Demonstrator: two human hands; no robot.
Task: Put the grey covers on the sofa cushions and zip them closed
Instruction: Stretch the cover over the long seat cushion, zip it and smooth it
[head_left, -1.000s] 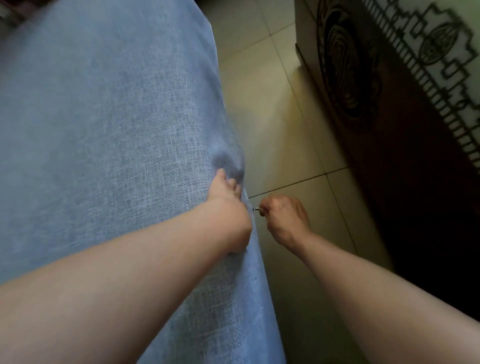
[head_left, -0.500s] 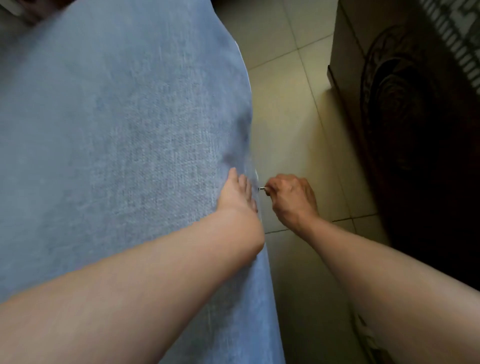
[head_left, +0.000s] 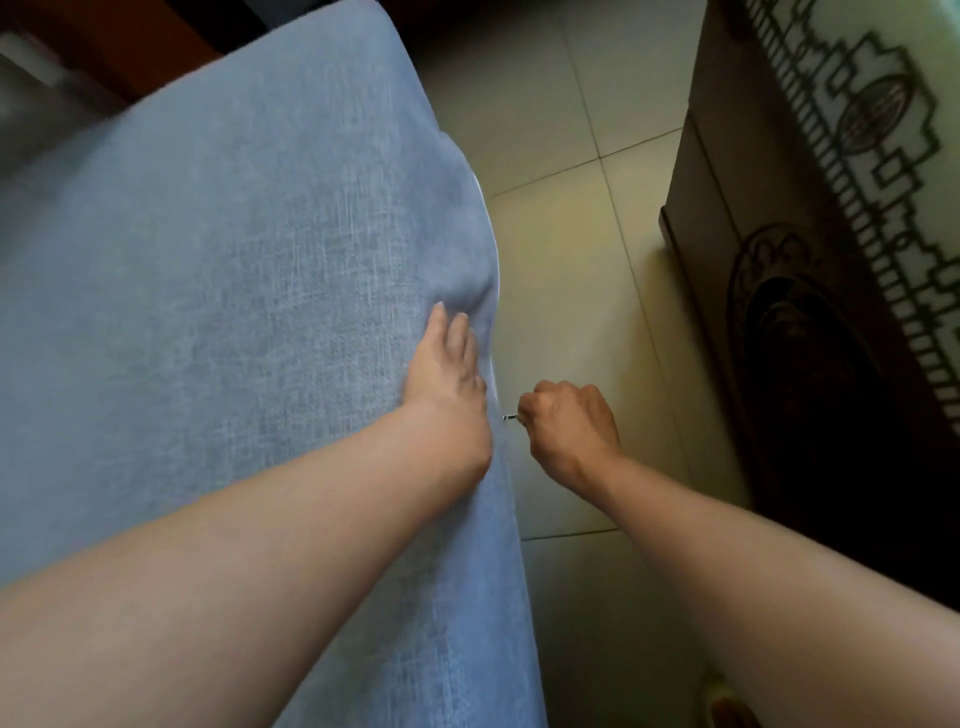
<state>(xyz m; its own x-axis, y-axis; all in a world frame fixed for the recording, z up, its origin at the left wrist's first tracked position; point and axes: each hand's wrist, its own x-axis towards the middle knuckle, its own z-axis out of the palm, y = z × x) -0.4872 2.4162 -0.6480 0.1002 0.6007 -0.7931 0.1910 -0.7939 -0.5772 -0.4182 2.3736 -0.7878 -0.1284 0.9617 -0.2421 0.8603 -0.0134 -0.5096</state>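
A large sofa cushion in its grey-blue woven cover (head_left: 223, 291) fills the left and middle of the head view, its right edge running down the frame. My left hand (head_left: 447, 364) lies flat on the cover close to that edge, fingers straight and pressing the fabric. Just right of the edge, my right hand (head_left: 566, 421) is curled into a fist and pinches the small metal zipper pull (head_left: 510, 417). A thin pale strip (head_left: 496, 270) shows along the edge above my left hand. The zipper teeth themselves are hidden on the cushion's side.
Beige floor tiles (head_left: 561, 218) lie to the right of the cushion. A dark carved wooden cabinet (head_left: 810, 332) with a fretwork-patterned top stands at the right. Dark furniture and a blurred grey object (head_left: 36, 104) show at the top left.
The view has swung, showing more of the cushion's far end. My left hand has spread flatter and reached farther up along the edge. My right hand keeps its pinch on the pull.
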